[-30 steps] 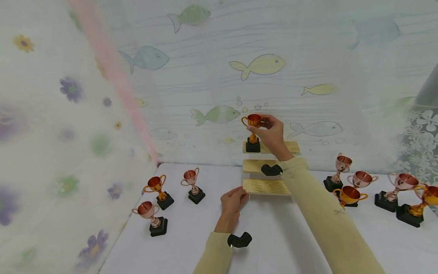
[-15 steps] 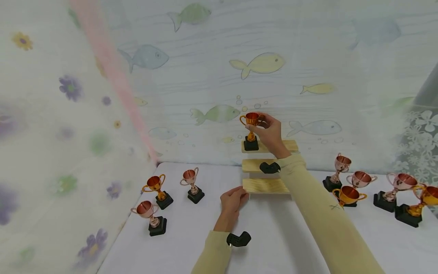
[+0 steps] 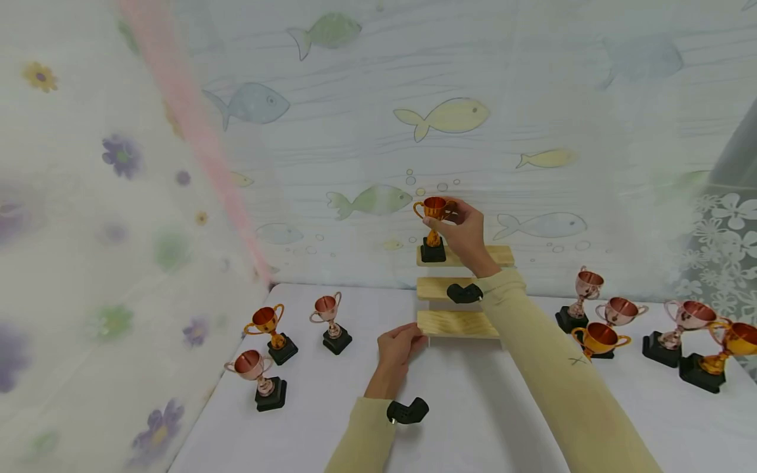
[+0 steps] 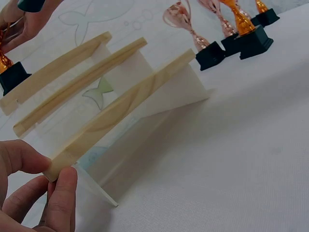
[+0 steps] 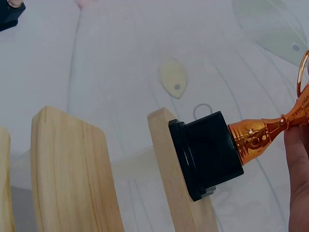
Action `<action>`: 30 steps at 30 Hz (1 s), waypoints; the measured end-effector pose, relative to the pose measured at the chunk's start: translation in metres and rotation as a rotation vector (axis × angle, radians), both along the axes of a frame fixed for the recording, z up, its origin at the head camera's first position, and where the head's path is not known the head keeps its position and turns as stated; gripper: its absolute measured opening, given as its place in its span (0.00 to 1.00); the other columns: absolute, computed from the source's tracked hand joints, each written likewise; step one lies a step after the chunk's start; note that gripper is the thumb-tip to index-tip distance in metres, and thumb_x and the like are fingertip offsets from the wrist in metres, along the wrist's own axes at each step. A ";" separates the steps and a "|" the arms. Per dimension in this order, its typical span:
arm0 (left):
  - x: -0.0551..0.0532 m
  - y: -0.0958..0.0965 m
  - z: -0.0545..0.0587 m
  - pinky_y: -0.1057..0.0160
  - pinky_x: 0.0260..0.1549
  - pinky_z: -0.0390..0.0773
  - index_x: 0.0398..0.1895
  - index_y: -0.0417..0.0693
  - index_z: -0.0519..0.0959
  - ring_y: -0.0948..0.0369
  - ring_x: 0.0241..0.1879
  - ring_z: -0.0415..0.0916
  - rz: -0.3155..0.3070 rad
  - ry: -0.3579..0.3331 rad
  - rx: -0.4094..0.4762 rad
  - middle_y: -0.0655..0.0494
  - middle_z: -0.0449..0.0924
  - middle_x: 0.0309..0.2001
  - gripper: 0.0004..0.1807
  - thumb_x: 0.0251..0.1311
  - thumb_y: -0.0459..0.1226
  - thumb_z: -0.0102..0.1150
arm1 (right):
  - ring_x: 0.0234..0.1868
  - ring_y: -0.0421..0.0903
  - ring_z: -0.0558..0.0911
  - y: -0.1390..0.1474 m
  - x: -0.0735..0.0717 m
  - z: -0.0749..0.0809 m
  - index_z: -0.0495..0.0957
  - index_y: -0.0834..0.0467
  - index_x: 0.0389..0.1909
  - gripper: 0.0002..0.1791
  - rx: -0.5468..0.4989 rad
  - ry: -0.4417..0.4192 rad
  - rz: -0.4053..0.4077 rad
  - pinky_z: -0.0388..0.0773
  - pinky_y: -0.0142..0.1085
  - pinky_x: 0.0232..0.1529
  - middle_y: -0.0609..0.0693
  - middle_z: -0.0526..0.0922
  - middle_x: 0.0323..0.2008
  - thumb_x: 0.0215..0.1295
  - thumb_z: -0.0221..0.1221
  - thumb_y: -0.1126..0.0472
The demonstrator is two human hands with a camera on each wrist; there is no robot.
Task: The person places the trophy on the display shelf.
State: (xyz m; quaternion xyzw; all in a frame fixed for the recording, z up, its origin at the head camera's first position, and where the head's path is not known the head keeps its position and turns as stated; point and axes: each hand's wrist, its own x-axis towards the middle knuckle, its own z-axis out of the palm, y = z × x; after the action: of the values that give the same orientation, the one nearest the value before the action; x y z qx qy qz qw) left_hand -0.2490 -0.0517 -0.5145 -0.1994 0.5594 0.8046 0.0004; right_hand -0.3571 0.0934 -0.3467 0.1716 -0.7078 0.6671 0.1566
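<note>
My right hand (image 3: pixel 465 231) holds a gold trophy cup (image 3: pixel 434 209) by its cup and stem, thumb in front. The trophy's black base (image 5: pixel 207 155) sits at the left end of the top wooden shelf (image 5: pixel 161 130) in the right wrist view. Below it, my left hand (image 3: pixel 399 348) pinches the left end of the lowest shelf (image 3: pixel 458 324) of the three-tier stand, thumb above and fingers beneath in the left wrist view. Clear side panels (image 4: pixel 176 94) carry the wooden boards. The middle shelf (image 3: pixel 434 288) is partly covered by the right wrist's black device.
On the left of the white table (image 3: pixel 331 407) stand a gold trophy (image 3: pixel 269 322) and two rose-gold trophies (image 3: pixel 334 312). Several more gold and rose-gold trophies (image 3: pixel 585 289) stand on the right. A fish-patterned curtain (image 3: pixel 355 144) hangs close behind the stand.
The head view shifts slightly. Both hands keep their hold, and the gold trophy stays at the left end of the top shelf.
</note>
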 end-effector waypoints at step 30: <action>0.003 0.004 -0.001 0.64 0.40 0.88 0.51 0.25 0.81 0.61 0.33 0.85 0.023 0.036 0.008 0.36 0.83 0.47 0.18 0.56 0.24 0.62 | 0.73 0.60 0.65 0.063 0.040 -0.027 0.59 0.63 0.76 0.41 0.213 -0.095 0.009 0.63 0.54 0.75 0.61 0.62 0.75 0.67 0.66 0.61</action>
State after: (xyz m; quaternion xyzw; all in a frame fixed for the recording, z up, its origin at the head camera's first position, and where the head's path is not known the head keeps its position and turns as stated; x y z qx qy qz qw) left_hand -0.2462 -0.0476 -0.5160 -0.1913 0.5537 0.8102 -0.0182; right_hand -0.3171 0.1561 -0.3739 0.1586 -0.7804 0.5963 0.1011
